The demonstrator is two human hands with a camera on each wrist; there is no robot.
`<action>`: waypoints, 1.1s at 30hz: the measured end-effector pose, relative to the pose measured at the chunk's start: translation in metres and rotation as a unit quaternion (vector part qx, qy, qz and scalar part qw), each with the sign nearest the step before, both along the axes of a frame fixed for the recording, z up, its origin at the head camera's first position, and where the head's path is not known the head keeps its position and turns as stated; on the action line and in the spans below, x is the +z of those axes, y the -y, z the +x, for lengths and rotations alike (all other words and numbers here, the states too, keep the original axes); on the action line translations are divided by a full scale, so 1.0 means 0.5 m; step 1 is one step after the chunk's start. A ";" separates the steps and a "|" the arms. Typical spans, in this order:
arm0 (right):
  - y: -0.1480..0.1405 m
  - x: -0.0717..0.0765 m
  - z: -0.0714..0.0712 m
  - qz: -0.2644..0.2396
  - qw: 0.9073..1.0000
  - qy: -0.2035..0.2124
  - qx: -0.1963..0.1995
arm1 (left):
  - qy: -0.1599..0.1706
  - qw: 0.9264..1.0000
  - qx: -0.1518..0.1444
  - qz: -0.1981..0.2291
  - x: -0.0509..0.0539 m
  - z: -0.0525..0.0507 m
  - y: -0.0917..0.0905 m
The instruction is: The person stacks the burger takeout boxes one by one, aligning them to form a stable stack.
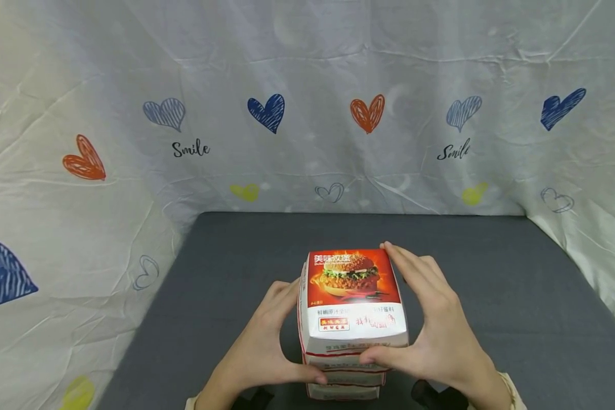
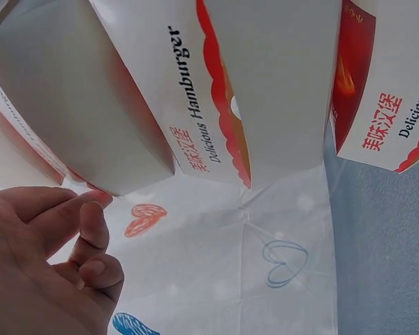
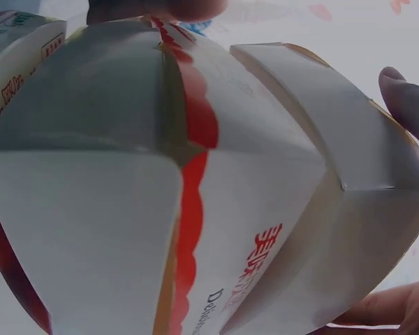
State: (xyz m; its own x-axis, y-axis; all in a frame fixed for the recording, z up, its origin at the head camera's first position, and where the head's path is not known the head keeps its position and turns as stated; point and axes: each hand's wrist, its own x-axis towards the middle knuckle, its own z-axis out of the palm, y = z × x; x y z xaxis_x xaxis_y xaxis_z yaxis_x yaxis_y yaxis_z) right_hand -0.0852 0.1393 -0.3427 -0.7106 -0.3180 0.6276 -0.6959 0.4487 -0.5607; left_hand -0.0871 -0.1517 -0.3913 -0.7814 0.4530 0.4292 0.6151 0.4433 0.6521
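White and red hamburger boxes (image 1: pixel 356 285) stand in a stack near the table's front edge, the top one showing a burger picture. My left hand (image 1: pixel 266 336) holds the stack's left side, its thumb against the front of the lower boxes; the far fingertips are hidden in the head view. On the right, my right hand (image 1: pixel 435 319) grips the top box, thumb on its front and fingers along its far right edge. The left wrist view shows curled left fingers (image 2: pixel 91 230) at a box edge. In the right wrist view box walls (image 3: pixel 251 167) fill most of the picture.
The stack stands on a dark grey table (image 1: pixel 225 256). A white cloth (image 1: pixel 318 68) printed with hearts and "Smile" hangs behind it and along both sides. Dark objects (image 1: pixel 438 393) show beneath the wrists at the bottom of the head view.
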 end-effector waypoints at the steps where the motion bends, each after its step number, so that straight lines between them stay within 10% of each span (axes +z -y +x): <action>1: 0.000 -0.001 -0.001 -0.001 1.000 0.000 0.001 | -0.001 1.000 0.001 0.000 0.000 0.000 0.000; 33: 0.003 -0.006 -0.013 -0.046 0.997 -0.067 0.015 | 0.019 1.000 0.001 0.004 -0.008 0.001 0.009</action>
